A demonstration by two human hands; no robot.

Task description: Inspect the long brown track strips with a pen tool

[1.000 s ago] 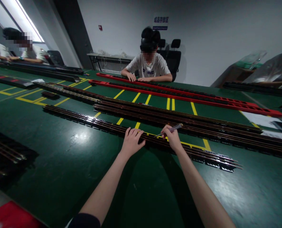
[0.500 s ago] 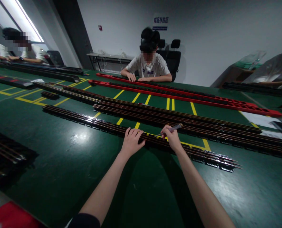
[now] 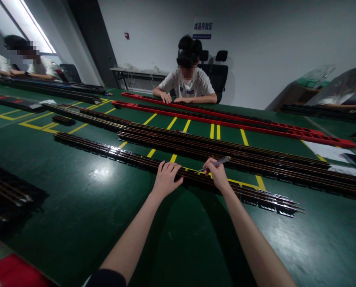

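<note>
A long dark strip with copper-coloured rods (image 3: 130,156) lies slantwise across the green table (image 3: 85,223). My left hand (image 3: 167,179) rests over the middle of this strip, its fingers spread across the far edge and the thumb on the near side. To the right, my right hand (image 3: 216,172) is closed around the handle of a screwdriver (image 3: 221,161). The thin shaft points down to the left, and its tip is at the strip, between my two hands. Whether the tip touches a part there is too small to tell.
Behind the strip lie more long dark strips (image 3: 226,152) and two red trays (image 3: 234,123). A person (image 3: 190,83) sits across the table with both hands near the red trays. Dark strips (image 3: 10,195) lie at the left, papers (image 3: 330,151) at the right.
</note>
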